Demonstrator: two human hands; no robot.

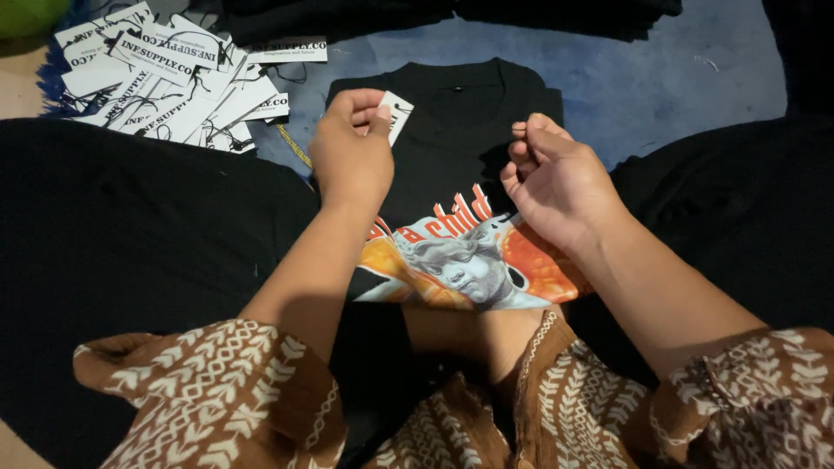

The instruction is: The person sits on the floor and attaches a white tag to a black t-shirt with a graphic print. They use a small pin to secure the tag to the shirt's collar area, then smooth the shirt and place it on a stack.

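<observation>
One small white paper tag (397, 114) pinched in the fingers of the left hand (352, 149), held just above the neck area of a folded black T-shirt (452, 130). Light, thin and a little stiff by the look of it, easily creased; best taken by an edge or corner, as now. Black string on it hard to make out against the dark cloth. At about three o'clock from the tag, right hand (556, 178) curled, fingers narrow and close together; impossible to tell whether a thread sits between them. Shirt soft and limp, its orange and grey print (469, 260) partly covered by both forearms. At ten o'clock, a loose heap of similar tags (169, 82) on blue cloth (660, 78). Shirt's lower part hidden behind patterned brown sleeves (217, 391).
</observation>
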